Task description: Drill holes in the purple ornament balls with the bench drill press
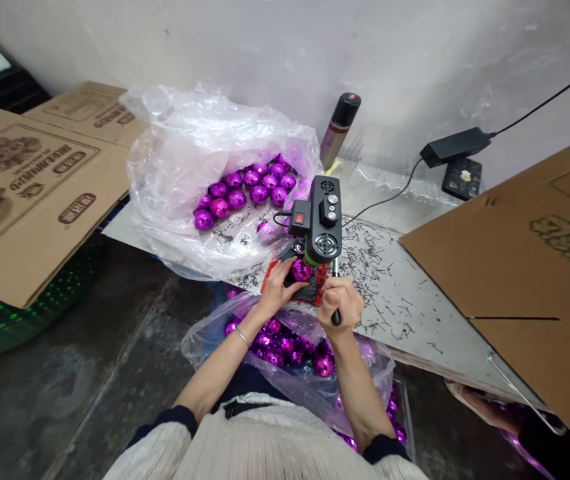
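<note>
My left hand (281, 288) pinches a shiny purple mirror ball (301, 269) between thumb and fingers, just under the head of a small black bench press (325, 220). Wrapped round the black grip of the press's lever (335, 316) is my right hand (343, 303). The press stands on a red and dark base (321, 280), partly hidden by my hands and the ball. A small black box with a red switch (299, 218) sits at its left side. What the press does to the ball's surface is too small to make out.
Beyond my left hand, a clear plastic bag (175, 180) holds several purple balls; another bag (205, 333) of them lies at my lap. Small dark bits litter the tabletop (379, 293). A spray can (339, 130), power adapter (457, 145) and cardboard boxes (29, 180) stand around.
</note>
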Motion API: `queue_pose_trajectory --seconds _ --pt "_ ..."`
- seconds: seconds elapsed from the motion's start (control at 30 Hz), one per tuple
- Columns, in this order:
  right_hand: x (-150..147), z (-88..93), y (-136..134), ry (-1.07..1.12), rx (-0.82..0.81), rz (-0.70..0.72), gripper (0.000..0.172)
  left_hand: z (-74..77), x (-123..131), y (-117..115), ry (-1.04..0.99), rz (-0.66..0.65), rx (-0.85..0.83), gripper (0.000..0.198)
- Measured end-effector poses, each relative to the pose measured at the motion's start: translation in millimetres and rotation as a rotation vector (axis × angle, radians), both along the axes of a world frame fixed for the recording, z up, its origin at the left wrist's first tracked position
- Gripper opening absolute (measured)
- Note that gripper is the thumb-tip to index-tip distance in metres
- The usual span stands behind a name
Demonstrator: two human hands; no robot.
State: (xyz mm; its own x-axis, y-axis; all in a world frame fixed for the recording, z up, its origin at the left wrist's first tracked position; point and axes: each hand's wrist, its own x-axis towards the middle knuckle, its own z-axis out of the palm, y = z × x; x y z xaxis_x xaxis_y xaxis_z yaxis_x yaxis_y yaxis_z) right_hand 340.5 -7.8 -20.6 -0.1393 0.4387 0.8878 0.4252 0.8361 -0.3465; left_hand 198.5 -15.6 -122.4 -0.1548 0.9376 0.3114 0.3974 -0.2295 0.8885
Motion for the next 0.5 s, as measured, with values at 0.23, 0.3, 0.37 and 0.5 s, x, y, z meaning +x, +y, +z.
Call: queue_pose_trajectory --seconds 0.23,0.3,0.37,0.5 --pt "-2.1 -22.4 -1.0 0.056 -0.025 -0.031 0.031 1.2 0.1 -0.4 -0.025 0.001 0.007 0.058" --pt "-2.1 -24.2 -0.6 0.058 -0.014 -0.043 0.031 1.6 0.0 -0.8 -0.036 -0.003 0.004 0.058" --pt "-2.1 -27.0 0.7 0.052 0.000 -0.043 0.031 1.2 0.0 -0.9 -0.040 -0.005 0.003 0.058" --pt "-2.2 -34.4 5.5 0.047 0.059 -0.041 0.032 -0.6 0.6 -0.7 -0.024 0.001 0.018 0.058"
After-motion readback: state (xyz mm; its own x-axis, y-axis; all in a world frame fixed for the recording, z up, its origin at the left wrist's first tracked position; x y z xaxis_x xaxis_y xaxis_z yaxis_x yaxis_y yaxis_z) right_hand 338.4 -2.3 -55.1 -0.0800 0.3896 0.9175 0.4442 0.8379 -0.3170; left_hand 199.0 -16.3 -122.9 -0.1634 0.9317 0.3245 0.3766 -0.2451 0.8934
